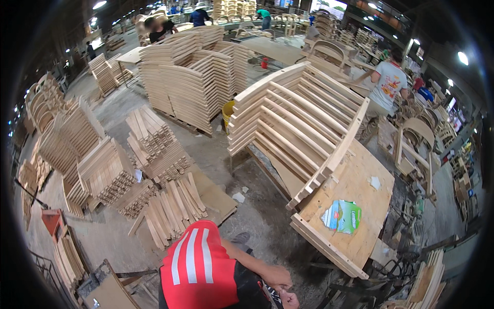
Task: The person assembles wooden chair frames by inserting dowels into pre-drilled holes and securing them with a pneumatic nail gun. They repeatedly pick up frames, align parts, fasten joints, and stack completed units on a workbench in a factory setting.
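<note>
My left arm, in a red sleeve with white stripes, bends across the lower middle. My left hand is closed close to my body; whatever it may hold is hidden. Just below it, my right hand shows in part with curled fingers, and its contents cannot be made out. Dark cloth with a light print lies beside both hands. Nearest ahead on the right is a wooden workbench, bearing a stack of slatted curved wooden frames and a green and blue printed sheet.
Loose wooden slats lie on a board to the left, near stacked wooden pieces. A tall stack of curved frames stands ahead, with a yellow bucket beside it. A co-worker in a grey shirt stands beyond the bench.
</note>
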`<state>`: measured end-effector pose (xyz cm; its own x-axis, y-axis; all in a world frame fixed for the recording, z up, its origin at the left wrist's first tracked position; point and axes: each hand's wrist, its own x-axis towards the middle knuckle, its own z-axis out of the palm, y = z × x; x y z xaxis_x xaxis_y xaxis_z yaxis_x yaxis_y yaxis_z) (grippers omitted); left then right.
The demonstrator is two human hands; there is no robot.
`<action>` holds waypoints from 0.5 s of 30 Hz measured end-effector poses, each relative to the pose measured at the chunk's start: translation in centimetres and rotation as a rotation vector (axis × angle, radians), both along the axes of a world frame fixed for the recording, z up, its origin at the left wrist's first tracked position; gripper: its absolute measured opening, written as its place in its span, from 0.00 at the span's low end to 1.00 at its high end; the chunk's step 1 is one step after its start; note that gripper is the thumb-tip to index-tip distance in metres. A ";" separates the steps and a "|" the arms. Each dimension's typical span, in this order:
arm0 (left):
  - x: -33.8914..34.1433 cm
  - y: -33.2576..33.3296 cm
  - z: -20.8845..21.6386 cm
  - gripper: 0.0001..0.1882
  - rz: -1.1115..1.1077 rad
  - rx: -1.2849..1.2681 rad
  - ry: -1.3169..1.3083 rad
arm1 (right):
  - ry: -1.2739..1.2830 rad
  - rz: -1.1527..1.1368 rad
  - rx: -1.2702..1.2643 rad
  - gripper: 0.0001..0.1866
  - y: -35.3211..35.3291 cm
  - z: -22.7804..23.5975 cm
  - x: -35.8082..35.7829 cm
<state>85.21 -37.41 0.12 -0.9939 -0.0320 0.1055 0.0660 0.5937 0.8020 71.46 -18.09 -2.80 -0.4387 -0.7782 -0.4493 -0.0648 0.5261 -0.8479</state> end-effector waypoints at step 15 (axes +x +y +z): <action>0.9 -7.9 1.9 0.12 0.113 -0.053 0.000 | 0.052 0.002 0.011 0.13 -8.3 3.3 0.7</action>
